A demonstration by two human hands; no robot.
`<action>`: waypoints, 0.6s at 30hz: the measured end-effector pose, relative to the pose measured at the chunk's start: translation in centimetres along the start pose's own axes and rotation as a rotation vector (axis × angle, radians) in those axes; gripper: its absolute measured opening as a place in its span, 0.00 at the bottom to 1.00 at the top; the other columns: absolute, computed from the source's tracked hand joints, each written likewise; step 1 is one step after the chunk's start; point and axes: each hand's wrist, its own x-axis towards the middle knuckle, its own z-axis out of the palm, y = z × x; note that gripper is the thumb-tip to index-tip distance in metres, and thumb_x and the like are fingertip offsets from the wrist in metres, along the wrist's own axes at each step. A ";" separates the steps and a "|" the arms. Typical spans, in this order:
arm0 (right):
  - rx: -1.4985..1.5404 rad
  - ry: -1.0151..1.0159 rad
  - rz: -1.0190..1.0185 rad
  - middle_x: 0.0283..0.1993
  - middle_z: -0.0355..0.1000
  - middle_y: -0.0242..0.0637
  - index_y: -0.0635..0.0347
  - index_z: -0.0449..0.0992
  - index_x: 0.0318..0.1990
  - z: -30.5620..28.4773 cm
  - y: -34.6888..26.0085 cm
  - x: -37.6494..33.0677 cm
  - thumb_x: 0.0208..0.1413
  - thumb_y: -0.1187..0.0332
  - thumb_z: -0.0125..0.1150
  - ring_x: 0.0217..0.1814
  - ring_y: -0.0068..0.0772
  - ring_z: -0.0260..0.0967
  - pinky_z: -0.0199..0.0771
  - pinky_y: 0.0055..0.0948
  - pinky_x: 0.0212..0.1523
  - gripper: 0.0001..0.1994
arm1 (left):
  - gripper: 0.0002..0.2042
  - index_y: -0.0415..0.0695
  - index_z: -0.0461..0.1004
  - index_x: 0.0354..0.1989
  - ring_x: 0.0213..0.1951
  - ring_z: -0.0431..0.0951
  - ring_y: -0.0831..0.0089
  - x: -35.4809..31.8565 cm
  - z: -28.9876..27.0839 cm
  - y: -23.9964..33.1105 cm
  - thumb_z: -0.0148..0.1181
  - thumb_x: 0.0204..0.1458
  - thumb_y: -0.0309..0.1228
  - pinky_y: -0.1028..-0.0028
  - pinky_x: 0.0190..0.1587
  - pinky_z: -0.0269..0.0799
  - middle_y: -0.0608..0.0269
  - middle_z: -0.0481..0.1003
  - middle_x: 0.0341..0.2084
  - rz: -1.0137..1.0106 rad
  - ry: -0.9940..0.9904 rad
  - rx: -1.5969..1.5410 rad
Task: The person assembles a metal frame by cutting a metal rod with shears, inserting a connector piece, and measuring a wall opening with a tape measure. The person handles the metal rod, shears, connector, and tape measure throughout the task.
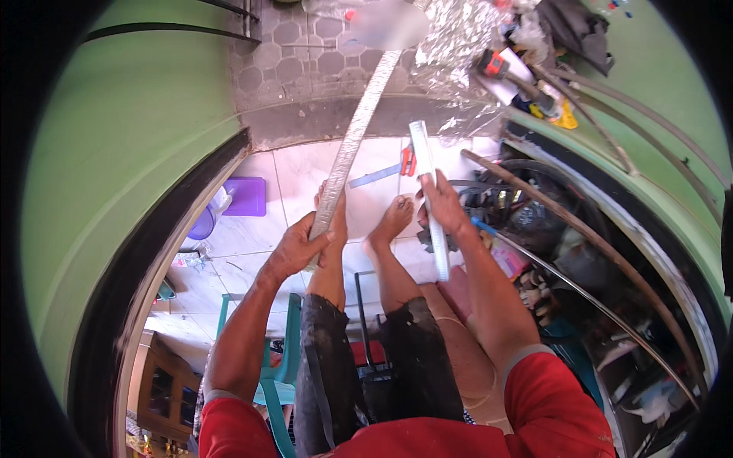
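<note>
My left hand (299, 246) is closed round the near end of a long, flat strip with a crinkled silver surface (357, 126). The strip slants up and away to the right, and a blurred patch hides its far end. In my right hand (443, 204) is a shorter, straight pale silver bar (422, 149), gripped near its middle and pointing away from me. Between the two pieces, on the tiled floor, lie an orange-handled tool (408, 160) and a flat bluish-grey strip (375, 176). My bare feet (395, 217) are close by.
Crumpled silver foil (458, 57) covers the paving beyond the doorway sill (305, 122). An orange-and-black tool (496, 65) lies beside it. A long wooden pole (580, 214) and a thin metal tube (565, 278) slant over clutter at right. A purple container (246, 196) and green plastic chair (284, 359) stand left.
</note>
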 end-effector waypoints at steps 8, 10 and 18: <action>0.212 -0.095 0.016 0.32 0.78 0.37 0.60 0.74 0.59 -5.5 -14.4 -33.4 0.78 0.54 0.59 0.23 0.27 0.75 0.77 0.30 0.25 0.18 | 0.30 0.38 0.74 0.54 0.21 0.77 0.69 -10.2 15.9 14.0 0.41 0.80 0.57 0.67 0.26 0.76 0.59 0.76 0.24 0.290 -0.178 -0.367; 0.246 -0.037 -0.044 0.30 0.77 0.36 0.60 0.73 0.61 -6.5 -18.6 -40.8 0.78 0.56 0.59 0.22 0.27 0.75 0.75 0.28 0.23 0.17 | 0.32 0.39 0.75 0.52 0.21 0.76 0.67 -11.3 19.6 18.1 0.38 0.80 0.60 0.67 0.25 0.76 0.58 0.76 0.24 0.233 -0.235 -0.578; 0.444 0.033 0.038 0.30 0.74 0.30 0.56 0.74 0.61 -6.5 -16.9 -55.2 0.80 0.55 0.57 0.19 0.23 0.70 0.70 0.26 0.19 0.16 | 0.33 0.46 0.72 0.44 0.22 0.74 0.65 -12.4 32.0 22.5 0.39 0.76 0.67 0.59 0.29 0.76 0.59 0.74 0.26 0.024 -0.342 -0.875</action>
